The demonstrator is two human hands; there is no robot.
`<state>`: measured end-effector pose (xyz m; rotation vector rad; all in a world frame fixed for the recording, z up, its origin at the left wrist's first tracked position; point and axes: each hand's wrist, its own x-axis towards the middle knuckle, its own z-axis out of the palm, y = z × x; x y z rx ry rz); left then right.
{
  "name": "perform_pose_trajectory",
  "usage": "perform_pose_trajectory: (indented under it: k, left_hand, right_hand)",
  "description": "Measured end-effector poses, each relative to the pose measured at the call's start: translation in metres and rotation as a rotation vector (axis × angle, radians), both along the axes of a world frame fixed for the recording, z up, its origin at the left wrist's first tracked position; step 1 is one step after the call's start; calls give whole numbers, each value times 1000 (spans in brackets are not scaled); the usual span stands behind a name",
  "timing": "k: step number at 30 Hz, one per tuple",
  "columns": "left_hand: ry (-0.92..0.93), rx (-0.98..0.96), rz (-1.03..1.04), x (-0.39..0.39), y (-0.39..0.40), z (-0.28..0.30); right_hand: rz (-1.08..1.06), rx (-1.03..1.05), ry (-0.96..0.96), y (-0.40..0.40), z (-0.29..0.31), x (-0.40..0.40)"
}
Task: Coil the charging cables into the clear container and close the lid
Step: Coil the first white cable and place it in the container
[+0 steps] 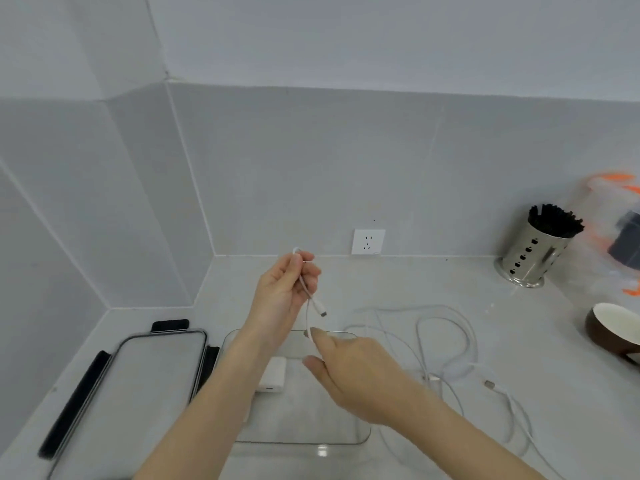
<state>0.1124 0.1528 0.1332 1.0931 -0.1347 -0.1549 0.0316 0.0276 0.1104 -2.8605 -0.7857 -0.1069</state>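
My left hand (285, 292) is raised above the clear container (360, 439) and pinches a white charging cable (313, 301) near its end, whose plug hangs down beside the fingers. My right hand (349, 367) grips the same cable lower down, over the container's far rim. The rest of the white cables (446, 341) lies in loose loops on the counter to the right of the container, with a plug end (490, 383) near the front. A white charger block (273, 377) rests inside the container. The clear lid (156, 368) with black clips lies flat to the left.
A perforated steel holder (533, 258) of black sticks stands at the back right. A brown bowl (613, 332) and a clear bag with orange parts (616, 233) sit at the right edge. A wall socket (368, 241) is behind my hands.
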Motion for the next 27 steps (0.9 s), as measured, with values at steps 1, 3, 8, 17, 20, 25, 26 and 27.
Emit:
perform_pose_trajectory:
  k: [1, 3, 8, 17, 20, 25, 26, 27]
  left_hand:
    - [-8, 44, 11, -1, 2, -4]
    - [-35, 142, 21, -5, 3, -11]
    - [-95, 411, -48, -25, -2, -23]
    - [281, -154, -289, -51, -6, -4]
    - [310, -308, -331, -52, -3, 8]
    - [180, -380, -297, -42, 0, 28]
    - [147, -355, -263, -35, 2, 29]
    - [106, -308, -220, -28, 4, 28]
  right_hand:
    - [15, -16, -35, 0, 4, -2]
    - [61, -7, -111, -1, 11, -2]
    - [117, 205, -209, -15, 42, 13]
    - [-151, 1211, 290, -40, 35, 55]
    - [-287, 1384, 388, -37, 7, 59]
    - [-269, 1295, 577, -10, -36, 42]
    - [-242, 1204, 594, -5, -42, 35]
    - [-209, 1102, 602, -1, -46, 28]
